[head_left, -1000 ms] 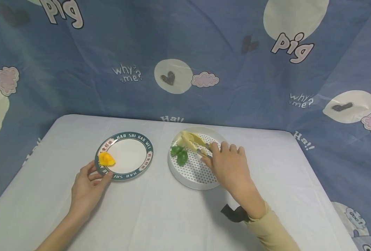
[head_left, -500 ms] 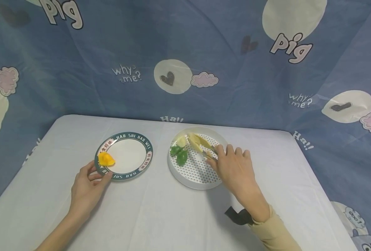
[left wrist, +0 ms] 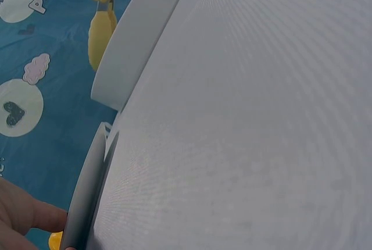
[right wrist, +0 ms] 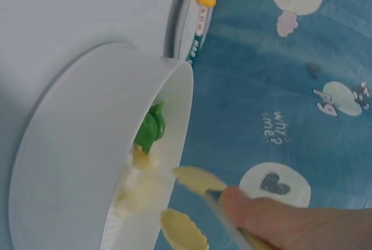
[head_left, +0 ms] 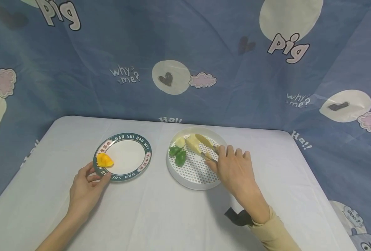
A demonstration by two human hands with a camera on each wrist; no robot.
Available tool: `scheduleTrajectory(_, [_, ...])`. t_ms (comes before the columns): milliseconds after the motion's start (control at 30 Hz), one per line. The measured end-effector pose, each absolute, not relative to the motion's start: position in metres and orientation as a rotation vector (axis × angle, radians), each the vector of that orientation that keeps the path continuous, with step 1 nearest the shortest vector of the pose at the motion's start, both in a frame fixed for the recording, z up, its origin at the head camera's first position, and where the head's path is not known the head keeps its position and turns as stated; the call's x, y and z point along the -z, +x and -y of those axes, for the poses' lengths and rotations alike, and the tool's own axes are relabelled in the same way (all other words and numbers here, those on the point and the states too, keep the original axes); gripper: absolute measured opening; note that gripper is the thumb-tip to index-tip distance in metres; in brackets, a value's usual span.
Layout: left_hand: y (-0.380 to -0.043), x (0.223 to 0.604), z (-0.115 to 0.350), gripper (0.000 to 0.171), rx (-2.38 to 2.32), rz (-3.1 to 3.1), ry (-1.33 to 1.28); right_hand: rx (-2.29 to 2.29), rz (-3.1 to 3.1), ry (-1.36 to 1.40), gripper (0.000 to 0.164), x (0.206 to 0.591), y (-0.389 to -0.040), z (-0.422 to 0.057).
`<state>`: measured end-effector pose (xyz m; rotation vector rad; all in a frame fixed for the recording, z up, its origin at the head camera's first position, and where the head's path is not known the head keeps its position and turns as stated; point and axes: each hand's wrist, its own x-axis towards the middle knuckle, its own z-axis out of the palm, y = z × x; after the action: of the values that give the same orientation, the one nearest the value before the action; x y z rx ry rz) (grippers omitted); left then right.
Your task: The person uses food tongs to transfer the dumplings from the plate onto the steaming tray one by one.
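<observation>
My left hand (head_left: 86,190) grips the near-left rim of a white plate (head_left: 128,157) with a green lettered border. A small yellow-orange piece (head_left: 104,160) lies on that rim by the fingers. Over a round white perforated basket (head_left: 198,174), my right hand (head_left: 235,170) holds tongs (head_left: 193,143) with pale yellow scalloped heads. The heads stand apart in the right wrist view, and nothing shows between them. Beside them in the basket lie glossy green pieces (head_left: 180,158), pepper-like in shape, and a pale yellow piece (head_left: 180,142). The basket's wall hides part of its contents in the right wrist view.
The plate and basket stand on a white-covered table (head_left: 160,216), with a gap between them. A blue printed curtain (head_left: 110,97) hangs behind the table and down its sides. A black strap (head_left: 238,217) dangles from the right wrist.
My right hand has moved a little to the right with the tongs, uncovering the pale yellow piece. The tong heads look slightly wider apart. The left hand keeps its hold on the plate.
</observation>
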<state>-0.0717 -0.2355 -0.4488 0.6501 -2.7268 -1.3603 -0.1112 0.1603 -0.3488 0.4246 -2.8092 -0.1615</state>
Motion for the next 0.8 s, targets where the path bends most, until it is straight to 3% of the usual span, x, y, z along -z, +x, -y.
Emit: scheduleTrajectory(800, [-0.072,0.45,0.235,0.085,1.355,2.708,0.621,0.142,2.923,0.501,0.062,0.341,-0.116,-0.123])
